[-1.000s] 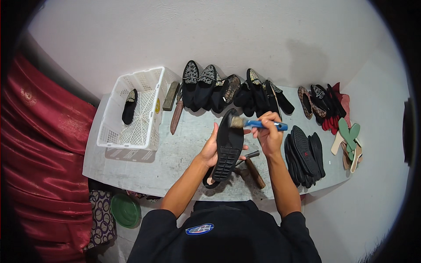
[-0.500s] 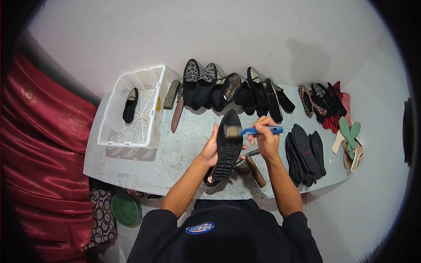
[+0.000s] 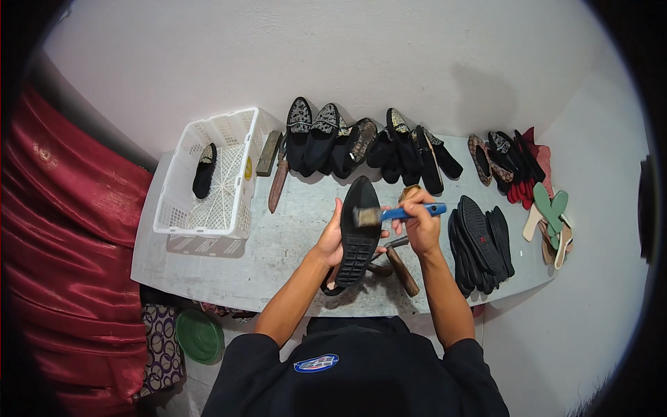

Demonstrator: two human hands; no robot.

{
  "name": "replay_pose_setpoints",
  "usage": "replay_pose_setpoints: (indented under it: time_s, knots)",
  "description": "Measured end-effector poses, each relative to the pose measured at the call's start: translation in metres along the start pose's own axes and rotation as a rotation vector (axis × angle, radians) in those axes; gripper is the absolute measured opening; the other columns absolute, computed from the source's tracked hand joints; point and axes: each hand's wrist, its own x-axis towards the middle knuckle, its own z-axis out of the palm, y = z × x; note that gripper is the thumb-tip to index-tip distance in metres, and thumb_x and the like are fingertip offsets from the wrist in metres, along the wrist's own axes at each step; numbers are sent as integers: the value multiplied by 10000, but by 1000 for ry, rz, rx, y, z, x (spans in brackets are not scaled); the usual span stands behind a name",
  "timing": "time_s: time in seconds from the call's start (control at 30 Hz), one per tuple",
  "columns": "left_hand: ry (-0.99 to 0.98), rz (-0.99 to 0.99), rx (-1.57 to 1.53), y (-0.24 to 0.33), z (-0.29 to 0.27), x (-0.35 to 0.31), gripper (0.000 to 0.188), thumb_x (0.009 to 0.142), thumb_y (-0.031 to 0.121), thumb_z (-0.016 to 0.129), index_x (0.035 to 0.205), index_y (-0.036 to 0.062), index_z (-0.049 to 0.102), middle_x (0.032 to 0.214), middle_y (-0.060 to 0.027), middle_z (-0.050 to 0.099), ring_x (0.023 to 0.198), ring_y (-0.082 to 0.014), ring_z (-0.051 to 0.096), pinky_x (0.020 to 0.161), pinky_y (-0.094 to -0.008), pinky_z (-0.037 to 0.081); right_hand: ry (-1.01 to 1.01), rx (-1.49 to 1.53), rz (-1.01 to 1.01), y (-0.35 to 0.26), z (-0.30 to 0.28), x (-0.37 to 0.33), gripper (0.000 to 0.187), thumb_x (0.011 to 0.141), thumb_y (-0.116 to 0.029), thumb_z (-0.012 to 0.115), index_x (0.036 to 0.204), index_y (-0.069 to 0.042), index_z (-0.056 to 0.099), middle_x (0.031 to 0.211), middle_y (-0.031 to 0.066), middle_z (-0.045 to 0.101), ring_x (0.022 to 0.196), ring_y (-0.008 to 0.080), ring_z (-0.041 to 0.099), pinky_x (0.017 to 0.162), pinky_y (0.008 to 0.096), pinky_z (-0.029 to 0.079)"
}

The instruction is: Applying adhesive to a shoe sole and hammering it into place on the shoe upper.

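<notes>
The left hand [image 3: 332, 238] is closed around the edge of a black shoe sole [image 3: 358, 233], holding it tread-up and lengthwise above the middle of the tabletop [image 3: 278, 243], toward its near edge. The right hand [image 3: 420, 224] is wrapped tight around the blue handle of a small brush [image 3: 396, 213]; the pale bristles lie against the upper half of the sole's tread. Just beneath and to the right of the sole, a wooden-handled hammer [image 3: 401, 270] lies on the tabletop close to the near edge.

Along the far edge stands a row of black slip-on shoes [image 3: 361, 142], some with patterned uppers. At the far left corner sits a white plastic basket [image 3: 229, 208] with a single black shoe [image 3: 205, 170] inside it. Between the basket and the shoe row lie a greenish block [image 3: 268, 153] and a brown knife-like tool [image 3: 278, 184]. Near the right edge is a stack of black soles [image 3: 481, 243], and beyond it, at the right corner, more shoes and red pieces [image 3: 517, 170], then green and tan insoles [image 3: 551, 219]. A red cloth [image 3: 62, 264] hangs left of the table, and a green bowl [image 3: 200, 336] sits below it.
</notes>
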Motion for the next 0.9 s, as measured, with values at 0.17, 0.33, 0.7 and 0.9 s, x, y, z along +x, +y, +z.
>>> replay_pose_setpoints:
  time_s: [0.17,0.33,0.7,0.9]
  knots:
    - [-30,35,44,-4,8,4,876,887,733,171,1430,69,345,1425,-154,405,1072,-355,578,844,-555,535,324,81,-181,-3,0,16,54,877,-30,510,854,18,501,800,152,565,585,248,614,466,319,498]
    - [9,-36,-74,-7,-2,4,847,892,725,155,1443,102,319,1393,-158,427,1068,-354,578,850,-552,537,176,18,-117,7,23,2,52,880,-4,517,841,27,501,810,130,530,594,242,616,489,323,512]
    - [-35,33,28,-5,5,4,814,910,699,158,1478,122,235,1437,-185,376,1052,-351,589,818,-553,553,327,62,-165,-2,10,14,63,889,-43,521,869,14,503,803,143,563,605,243,628,494,308,505]
    - [-25,-16,27,-11,-4,3,833,898,710,146,1459,109,282,1422,-163,413,1045,-337,598,816,-510,562,124,-15,-92,12,26,-4,95,910,-62,501,873,23,480,795,109,530,604,219,621,472,281,507]
